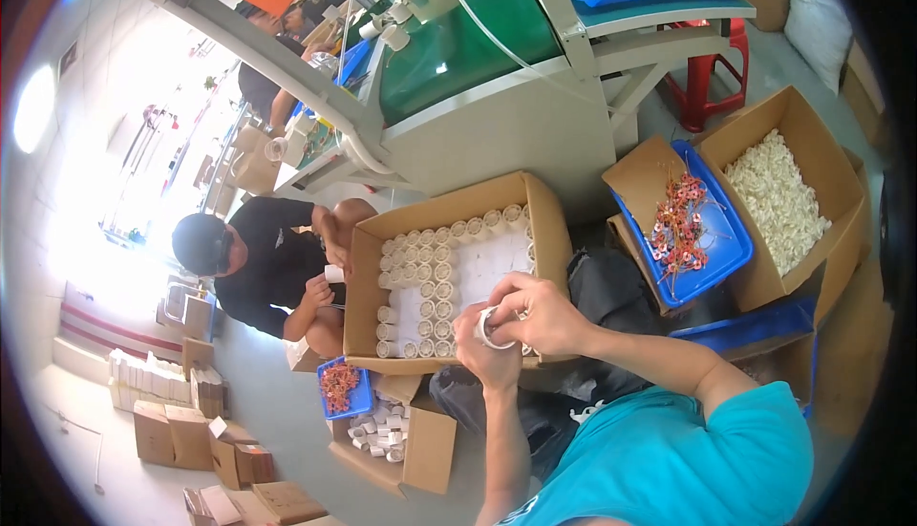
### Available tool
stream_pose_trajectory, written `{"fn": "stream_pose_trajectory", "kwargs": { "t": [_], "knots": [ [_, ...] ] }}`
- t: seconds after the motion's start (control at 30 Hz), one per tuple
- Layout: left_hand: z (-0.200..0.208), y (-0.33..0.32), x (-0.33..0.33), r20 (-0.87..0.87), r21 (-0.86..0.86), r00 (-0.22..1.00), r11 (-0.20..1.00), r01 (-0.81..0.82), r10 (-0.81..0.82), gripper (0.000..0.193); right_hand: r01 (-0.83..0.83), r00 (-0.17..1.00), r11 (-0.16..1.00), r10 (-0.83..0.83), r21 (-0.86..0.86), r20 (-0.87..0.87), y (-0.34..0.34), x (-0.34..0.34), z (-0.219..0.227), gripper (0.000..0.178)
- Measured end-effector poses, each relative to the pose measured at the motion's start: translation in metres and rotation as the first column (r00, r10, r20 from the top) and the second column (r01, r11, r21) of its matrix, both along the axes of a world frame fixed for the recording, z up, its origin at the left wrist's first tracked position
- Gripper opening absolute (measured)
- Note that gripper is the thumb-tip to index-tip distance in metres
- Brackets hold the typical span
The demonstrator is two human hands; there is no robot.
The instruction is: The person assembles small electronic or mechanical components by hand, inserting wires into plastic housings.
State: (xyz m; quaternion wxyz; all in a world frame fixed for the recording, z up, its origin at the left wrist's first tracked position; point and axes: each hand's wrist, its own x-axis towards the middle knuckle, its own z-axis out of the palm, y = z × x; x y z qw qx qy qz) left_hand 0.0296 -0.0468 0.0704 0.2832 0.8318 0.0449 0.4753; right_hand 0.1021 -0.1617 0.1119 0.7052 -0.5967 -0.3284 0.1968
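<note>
A short white plastic cylinder is wrapped in my left hand, with its open end facing up. My right hand bends over that opening, thumb and fingers pinched together inside the rim; what they grip there is hidden. Both hands are above the near edge of a large cardboard box. In the box, rows of similar white cylinders stand upright on a pale liner.
Across the box a co-worker holds another white cylinder. To my right are a blue tray of red-wired parts and a carton of small white pieces. A smaller box of cylinders sits left. A green-topped bench stands behind.
</note>
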Motion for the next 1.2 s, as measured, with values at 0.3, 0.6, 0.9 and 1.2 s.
{"fn": "stream_pose_trajectory", "kwargs": {
  "t": [0.3, 0.6, 0.9, 1.2],
  "knots": [
    [0.001, 0.000, 0.006, -0.031, 0.012, 0.999, 1.000, 0.010, -0.010, 0.051, 0.241, 0.921, 0.964, -0.191, -0.111, 0.339, -0.009, -0.002, 0.005, 0.018],
    [0.013, -0.007, 0.010, -0.038, 0.041, 0.999, 0.999, 0.028, -0.026, 0.052, 0.215, 0.938, 0.969, -0.170, -0.124, 0.301, -0.015, 0.002, 0.014, 0.011],
    [0.010, -0.003, 0.011, 0.002, 0.089, 0.996, 0.992, 0.090, -0.090, 0.058, 0.175, 0.962, 0.983, -0.161, -0.047, 0.220, -0.016, 0.006, 0.009, 0.008],
    [0.009, -0.002, 0.020, 0.011, 0.041, 0.993, 0.992, 0.120, -0.120, 0.058, 0.259, 0.938, 0.965, -0.244, -0.032, 0.246, -0.011, 0.007, 0.009, 0.010]
  ]
}}
